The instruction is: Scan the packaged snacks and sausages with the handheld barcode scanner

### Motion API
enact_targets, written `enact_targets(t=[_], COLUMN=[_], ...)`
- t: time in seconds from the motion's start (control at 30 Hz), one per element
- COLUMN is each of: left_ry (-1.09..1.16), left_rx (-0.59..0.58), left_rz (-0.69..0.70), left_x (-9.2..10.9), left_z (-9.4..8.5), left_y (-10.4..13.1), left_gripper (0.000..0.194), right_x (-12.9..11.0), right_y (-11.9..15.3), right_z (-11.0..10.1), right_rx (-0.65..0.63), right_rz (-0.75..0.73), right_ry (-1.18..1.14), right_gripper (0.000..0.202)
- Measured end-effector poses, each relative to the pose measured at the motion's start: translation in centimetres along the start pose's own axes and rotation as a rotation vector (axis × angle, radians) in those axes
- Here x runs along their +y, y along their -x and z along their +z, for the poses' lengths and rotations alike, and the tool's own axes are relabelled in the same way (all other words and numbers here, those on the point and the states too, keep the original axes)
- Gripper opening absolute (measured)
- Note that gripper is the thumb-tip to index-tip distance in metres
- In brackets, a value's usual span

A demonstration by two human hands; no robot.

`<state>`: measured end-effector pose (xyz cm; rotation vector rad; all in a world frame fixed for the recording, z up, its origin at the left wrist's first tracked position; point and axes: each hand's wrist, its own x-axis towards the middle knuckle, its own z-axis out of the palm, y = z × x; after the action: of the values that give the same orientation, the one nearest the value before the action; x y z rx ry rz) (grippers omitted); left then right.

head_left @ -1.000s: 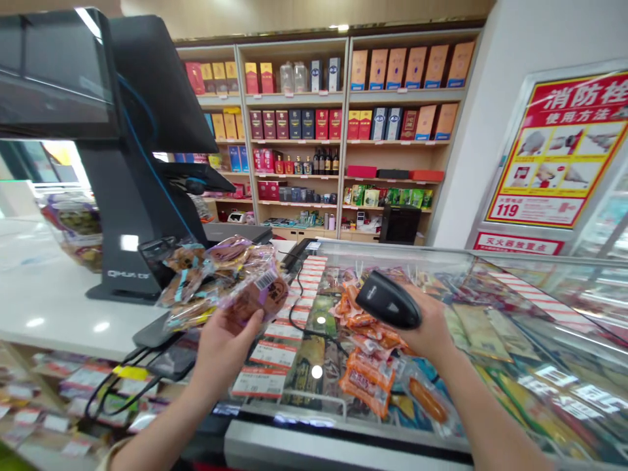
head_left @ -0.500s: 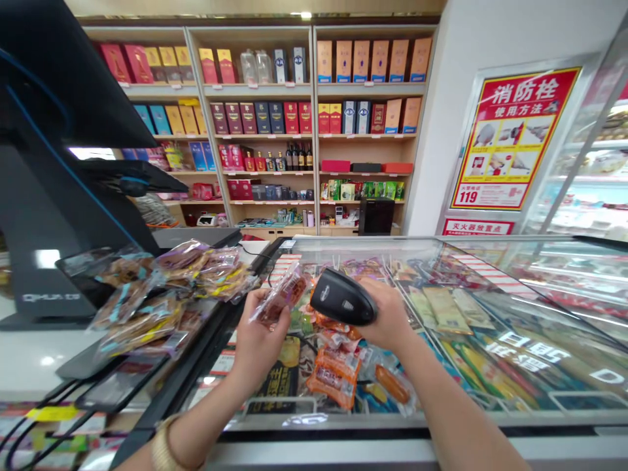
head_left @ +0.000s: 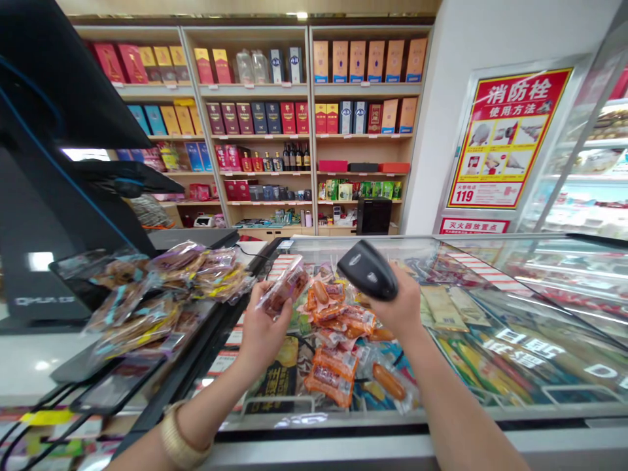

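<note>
In my left hand point(head_left: 267, 324) is a clear plastic snack packet point(head_left: 284, 288) with reddish-brown contents, pinched between thumb and fingers. My right hand point(head_left: 400, 304) is wrapped round a black handheld scanner point(head_left: 367, 269), whose head points left and up, apart from the packet. Orange sausage packets point(head_left: 331, 375) lie on the glass top of the freezer point(head_left: 314, 420), below and between both hands. A pile of similar clear packets point(head_left: 167, 294) rests on the counter to the left.
At the left a dark screen on a stand point(head_left: 73, 78) rises above the counter. A phone point(head_left: 118, 386) and black cables lie at the counter's front. Shelves point(head_left: 262, 91) with boxes and bottles line the back wall. A red poster point(head_left: 510, 137) hangs at the right.
My right hand has moved up and to the right with the scanner, away from the packet, uncovering more orange sausage packets. My left hand still holds its packet, nearly in place.
</note>
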<state>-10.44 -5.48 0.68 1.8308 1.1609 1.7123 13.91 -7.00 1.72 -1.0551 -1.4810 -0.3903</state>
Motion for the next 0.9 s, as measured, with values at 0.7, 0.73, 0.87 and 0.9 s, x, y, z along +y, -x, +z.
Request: enact_targets(t=[0.7, 0.73, 0.87, 0.9], left_ry=[-0.691, -0.671, -0.551, -0.526], left_rx=[-0.857, -0.878, -0.743, -0.684], left_rz=[0.467, 0.449, 0.448, 0.46], left_x=[0.0, 0.4, 1.1, 0.9], left_z=[12.1, 11.8, 8.6, 7.3], left_y=[-5.0, -4.8, -3.3, -2.8], left_gripper=[0.071, 0.073, 0.075, 0.074], right_x=[3.9, 3.9, 3.8, 3.8], right_y=[-0.1, -0.1, 0.1, 0.1], right_z=[0.0, 0.0, 0.0, 0.0], right_rx=[0.298, 0.291, 0.247, 0.234], right_rz=[0.258, 0.244, 0.212, 0.202], right_ry=[0.147, 0.15, 0.183, 0.189], right_gripper=[0.02, 0.019, 0.019, 0.02])
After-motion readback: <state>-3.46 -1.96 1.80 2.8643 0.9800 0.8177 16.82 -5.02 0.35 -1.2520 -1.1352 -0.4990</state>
